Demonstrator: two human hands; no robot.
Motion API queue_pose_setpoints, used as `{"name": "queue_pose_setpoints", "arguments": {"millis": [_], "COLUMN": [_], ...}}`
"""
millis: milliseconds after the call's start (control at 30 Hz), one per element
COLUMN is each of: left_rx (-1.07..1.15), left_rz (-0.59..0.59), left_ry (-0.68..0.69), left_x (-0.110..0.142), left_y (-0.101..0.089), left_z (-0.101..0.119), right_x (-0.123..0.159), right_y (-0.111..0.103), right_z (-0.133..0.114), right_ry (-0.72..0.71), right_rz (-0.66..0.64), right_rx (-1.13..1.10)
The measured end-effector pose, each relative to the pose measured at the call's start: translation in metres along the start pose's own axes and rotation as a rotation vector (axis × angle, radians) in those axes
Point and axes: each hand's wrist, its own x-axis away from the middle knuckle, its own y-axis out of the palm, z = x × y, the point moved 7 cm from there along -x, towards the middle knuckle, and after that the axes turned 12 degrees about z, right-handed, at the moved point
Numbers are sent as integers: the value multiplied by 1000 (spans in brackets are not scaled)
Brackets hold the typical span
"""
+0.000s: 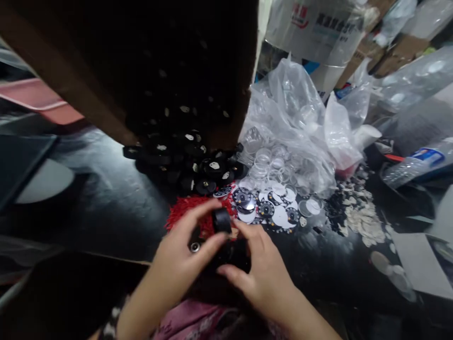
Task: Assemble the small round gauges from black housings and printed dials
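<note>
My left hand (184, 241) pinches a small black round housing (222, 221) on its edge between thumb and fingers. Opposite it, my right hand (264, 264) has thumb and index finger apart, its fingertips close to the housing; whether they touch it I cannot tell. A dark shape lies between the hands, too dim to name. Just beyond my left fingers is a heap of small red slivers (184, 209). Round printed dials (266, 209), black and white, lie scattered beyond my right hand. A small metal ring-like piece (195, 247) shows beside my left palm.
A large dark box (123, 56) stands tipped at the back, with black housings (207, 167) piled at its mouth. Right of it are clear round covers (264, 160) and a plastic bag (293, 94). Pale flat bits (364, 217), a bottle (421, 163) and a white card (421, 262) lie at right.
</note>
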Motion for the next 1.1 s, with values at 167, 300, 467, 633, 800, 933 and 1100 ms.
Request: {"name": "queue_pose_setpoints", "arguments": {"millis": [167, 300, 467, 633, 800, 933, 1100], "left_rx": [393, 624, 726, 832, 867, 882, 942], "left_rz": [-190, -200, -160, -157, -160, -174, -142], "left_ry": [-487, -758, -761, -826, -853, -870, -920], "left_x": [63, 76, 79, 84, 82, 81, 84], "left_y": [43, 53, 54, 57, 58, 60, 60], "left_z": [-41, -59, -48, -42, -41, -38, -40], "right_x": [0, -19, -56, -55, -43, -43, -41], "right_y": [-6, -25, -53, -60, -65, -75, -88], "right_z": [-3, 22, 63, 83, 92, 93, 79], "right_ry": [-8, 47, 69, 216, 265, 253, 168], "right_rz": [-81, -124, 24, 104, 155, 210, 327], "right_rx": [-83, -25, 486, 210, 123, 147, 137]}}
